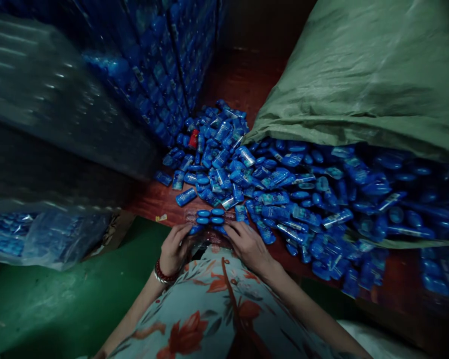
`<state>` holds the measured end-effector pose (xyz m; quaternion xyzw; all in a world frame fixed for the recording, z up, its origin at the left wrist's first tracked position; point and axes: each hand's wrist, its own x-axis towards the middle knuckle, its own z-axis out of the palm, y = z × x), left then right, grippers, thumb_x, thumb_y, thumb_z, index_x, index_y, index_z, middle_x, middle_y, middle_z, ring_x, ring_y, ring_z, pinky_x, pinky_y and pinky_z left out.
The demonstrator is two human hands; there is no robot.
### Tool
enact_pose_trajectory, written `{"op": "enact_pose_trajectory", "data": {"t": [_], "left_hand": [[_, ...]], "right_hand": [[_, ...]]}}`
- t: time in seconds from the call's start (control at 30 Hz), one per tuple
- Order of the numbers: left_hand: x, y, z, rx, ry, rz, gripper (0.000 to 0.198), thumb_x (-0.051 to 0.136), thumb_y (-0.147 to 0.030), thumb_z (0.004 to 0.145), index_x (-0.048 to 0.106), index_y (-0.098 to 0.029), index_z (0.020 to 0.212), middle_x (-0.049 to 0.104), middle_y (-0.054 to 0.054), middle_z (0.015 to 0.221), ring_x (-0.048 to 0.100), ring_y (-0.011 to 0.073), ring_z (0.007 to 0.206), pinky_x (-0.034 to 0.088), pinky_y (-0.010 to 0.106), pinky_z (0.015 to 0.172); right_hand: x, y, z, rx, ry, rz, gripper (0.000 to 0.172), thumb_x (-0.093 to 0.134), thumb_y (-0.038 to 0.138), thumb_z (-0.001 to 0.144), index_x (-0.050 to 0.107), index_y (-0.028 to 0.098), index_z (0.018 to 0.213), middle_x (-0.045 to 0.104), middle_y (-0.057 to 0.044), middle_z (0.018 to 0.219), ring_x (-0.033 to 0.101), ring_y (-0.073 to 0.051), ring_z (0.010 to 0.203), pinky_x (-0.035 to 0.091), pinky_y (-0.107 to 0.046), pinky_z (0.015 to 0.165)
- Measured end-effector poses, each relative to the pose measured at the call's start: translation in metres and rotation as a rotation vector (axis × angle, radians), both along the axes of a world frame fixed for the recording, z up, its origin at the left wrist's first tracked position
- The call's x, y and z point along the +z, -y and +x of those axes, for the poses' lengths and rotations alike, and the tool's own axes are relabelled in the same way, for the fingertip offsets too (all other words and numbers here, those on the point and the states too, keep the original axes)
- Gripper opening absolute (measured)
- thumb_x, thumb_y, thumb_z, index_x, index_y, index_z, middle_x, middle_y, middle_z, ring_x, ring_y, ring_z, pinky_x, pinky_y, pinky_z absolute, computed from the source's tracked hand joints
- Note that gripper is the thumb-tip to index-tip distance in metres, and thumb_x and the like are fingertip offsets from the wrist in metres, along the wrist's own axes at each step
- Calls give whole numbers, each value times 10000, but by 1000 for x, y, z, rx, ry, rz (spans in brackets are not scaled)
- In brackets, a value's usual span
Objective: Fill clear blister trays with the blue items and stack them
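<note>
At the table's front edge, several small blue bottles (pixel 210 213) stand caps up in a tight group, in or against what looks like a clear plastic tray (pixel 190 218). My left hand (pixel 175 245) is at the near left side of this group, its fingers curled round a blue bottle (pixel 195 230). Across from it, the fingers of my right hand (pixel 248 245) close on another blue bottle (pixel 220 230) at the near right. Shadow hides parts of both grips. Loose blue bottles (pixel 220 159) lie heaped just beyond.
A large pale green sack (pixel 344 85) spills bottles over the right of the red table (pixel 149 199). One red bottle (pixel 193 138) lies in the heap. Packed blue bottles (pixel 153 60) form a wall at back left, beside stacked clear plastic (pixel 52 99). The floor (pixel 60 294) is green.
</note>
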<state>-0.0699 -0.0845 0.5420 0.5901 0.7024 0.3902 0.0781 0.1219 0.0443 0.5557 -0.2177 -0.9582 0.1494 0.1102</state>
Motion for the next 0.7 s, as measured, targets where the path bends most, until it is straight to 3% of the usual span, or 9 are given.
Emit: {"op": "enact_pose_trajectory", "data": {"t": [0.17,0.33,0.5,0.7], "left_hand": [[-11,-2,-10,-236,-182,-34,346,445,-140,892,487,-178,1233,610,129,1026,595,175,904,522,271,739],[-3,-11,-10,-331,-354,-95,250,389,-175,922,546,-154,1115,607,105,892,567,159,782,504,257,667],[4,-26,-14,-475,-423,-135,276,310,-168,938,560,-141,1052,576,80,810,526,160,733,484,265,644],[-5,-37,-17,-484,-433,-55,271,315,-164,936,569,-135,1026,569,82,799,506,158,703,455,263,607]], "right_hand": [[3,6,-8,6,69,116,207,427,95,870,593,150,981,549,-56,788,487,-181,755,394,-279,665],[9,11,-23,-23,127,144,145,461,76,837,579,160,849,521,-54,746,458,-187,725,364,-293,632],[16,13,-37,12,216,142,146,452,69,833,571,151,841,526,-68,755,455,-200,720,362,-311,603],[16,17,-50,-17,266,154,152,448,70,835,579,147,841,530,-78,745,473,-213,731,371,-320,587]]}}
